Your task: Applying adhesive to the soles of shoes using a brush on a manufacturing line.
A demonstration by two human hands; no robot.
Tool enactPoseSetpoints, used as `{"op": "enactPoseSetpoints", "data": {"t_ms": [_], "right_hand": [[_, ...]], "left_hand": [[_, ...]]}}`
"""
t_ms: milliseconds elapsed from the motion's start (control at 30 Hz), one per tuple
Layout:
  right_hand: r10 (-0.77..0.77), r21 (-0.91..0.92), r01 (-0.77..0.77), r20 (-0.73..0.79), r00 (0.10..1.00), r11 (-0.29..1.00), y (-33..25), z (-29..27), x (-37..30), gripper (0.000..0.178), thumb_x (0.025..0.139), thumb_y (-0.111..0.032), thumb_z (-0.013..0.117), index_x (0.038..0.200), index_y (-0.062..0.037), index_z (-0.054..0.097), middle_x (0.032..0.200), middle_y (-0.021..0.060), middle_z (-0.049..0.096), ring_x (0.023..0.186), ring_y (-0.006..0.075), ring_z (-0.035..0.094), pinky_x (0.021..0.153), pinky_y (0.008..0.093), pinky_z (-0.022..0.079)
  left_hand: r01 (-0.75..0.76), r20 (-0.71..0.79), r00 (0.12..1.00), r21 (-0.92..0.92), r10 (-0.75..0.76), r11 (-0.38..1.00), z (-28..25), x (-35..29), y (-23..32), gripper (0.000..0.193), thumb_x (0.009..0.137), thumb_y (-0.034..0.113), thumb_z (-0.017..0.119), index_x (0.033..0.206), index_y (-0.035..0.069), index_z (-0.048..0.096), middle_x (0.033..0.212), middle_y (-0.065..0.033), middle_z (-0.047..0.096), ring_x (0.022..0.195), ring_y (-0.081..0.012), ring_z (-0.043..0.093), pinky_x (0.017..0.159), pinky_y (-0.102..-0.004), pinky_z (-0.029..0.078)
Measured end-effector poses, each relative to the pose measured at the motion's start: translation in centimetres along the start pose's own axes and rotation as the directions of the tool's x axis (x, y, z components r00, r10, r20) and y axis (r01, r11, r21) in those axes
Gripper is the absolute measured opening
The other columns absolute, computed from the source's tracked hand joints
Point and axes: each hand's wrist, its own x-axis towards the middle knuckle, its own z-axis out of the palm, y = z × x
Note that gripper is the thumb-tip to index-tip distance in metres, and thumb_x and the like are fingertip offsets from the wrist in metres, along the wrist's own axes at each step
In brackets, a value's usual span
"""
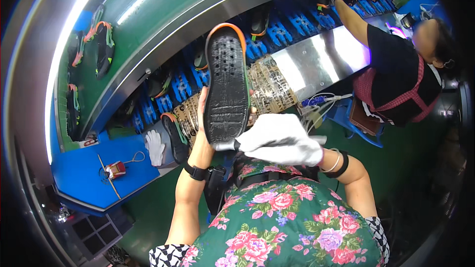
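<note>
My left hand (202, 111) is bare and wrapped round a black shoe sole (226, 101) with an orange rim at its far end and a thin green line along its right side. The sole stands upright before me, its holed, ribbed face toward me; fingertips show past its right edge. In a white glove, my right hand (284, 141) is closed round a slim brush-like tool (228, 146) with a dark collar and a pale tip. That tip touches or lies just in front of the sole's near end. The tool's pale rear end sticks out right of the glove.
Beyond the sole runs a line of blue holders (180, 86) carrying shoe parts, beside cardboard (269, 86) under clear tape. At left, a blue table (84, 168) bears a small red item (115, 170); a white glove (155, 147) and another sole (174, 137) lie nearby. A co-worker (396, 64) reaches over the line at right.
</note>
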Motion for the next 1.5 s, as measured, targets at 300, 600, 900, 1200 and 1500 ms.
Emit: {"op": "enactPoseSetpoints", "data": {"t_ms": [300, 600, 900, 1200, 1500], "right_hand": [[0.461, 0.739, -0.017, -0.402, 0.791, 0.673, 1.2, -4.1, -5.9, 0.012, 0.074, 0.007, 0.066, 0.083, -0.0009, 0.064, 0.092, 0.0154, 0.064, 0.079, 0.0241, 0.061, 0.059, 0.0294, 0.050], [0.693, 0.800, -0.124, -0.417, 0.589, 0.586, 3.9, -3.5, -10.9, 0.020, 0.083, 0.008, 0.063, 0.101, 0.0047, 0.071, 0.104, 0.0210, 0.072, 0.078, 0.0185, 0.065, 0.069, 0.0272, 0.055], [0.701, 0.780, -0.140, -0.449, 0.554, 0.610, 4.6, -2.6, -11.2, 0.020, 0.083, 0.005, 0.065, 0.102, 0.0050, 0.072, 0.103, 0.0186, 0.073, 0.074, 0.0164, 0.066, 0.071, 0.0252, 0.055], [0.692, 0.734, -0.162, -0.509, 0.511, 0.660, 3.5, -1.5, -10.8, 0.022, 0.083, 0.006, 0.065, 0.104, 0.0051, 0.072, 0.101, 0.0155, 0.074, 0.075, 0.0151, 0.064, 0.070, 0.0258, 0.052], [0.740, 0.700, -0.305, -0.477, 0.475, 0.646, 4.5, -1.6, -11.0, 0.021, 0.087, -0.002, 0.066, 0.106, 0.0031, 0.072, 0.085, 0.0041, 0.070, 0.071, 0.0087, 0.059, 0.065, 0.0216, 0.048]], "left_hand": [[-0.184, 0.167, 0.962, -0.181, 0.215, 0.966, 1.0, -4.4, 1.5, 0.089, 0.091, 0.076, 0.045, 0.143, 0.004, 0.044, 0.128, -0.0286, 0.047, 0.073, -0.0314, 0.053, 0.056, -0.0372, 0.051], [-0.034, 0.399, 0.905, -0.276, 0.147, 0.961, 5.1, -6.1, 0.6, 0.086, 0.090, 0.078, 0.045, 0.158, 0.030, 0.025, 0.105, -0.0221, 0.047, 0.064, -0.0332, 0.061, 0.047, -0.0347, 0.053], [-0.023, 0.495, 0.859, -0.220, 0.132, 0.975, 5.8, -7.0, 1.3, 0.078, 0.098, 0.065, 0.046, 0.160, 0.040, 0.006, 0.126, -0.0278, 0.048, 0.082, -0.0399, 0.067, 0.058, -0.0401, 0.061], [-0.294, 0.530, 0.834, 0.187, 0.156, 0.937, 10.5, -3.4, 10.3, 0.106, 0.081, 0.065, 0.072, 0.154, 0.004, 0.025, 0.136, -0.0402, 0.041, 0.083, -0.0400, 0.064, 0.050, -0.0353, 0.057], [-0.597, -0.117, 0.802, -0.123, 0.586, 0.793, 6.2, 4.1, 15.6, 0.082, 0.099, 0.046, 0.058, 0.152, -0.007, 0.026, 0.152, -0.0329, 0.030, 0.139, -0.0455, 0.038, 0.119, -0.0516, 0.034]]}}
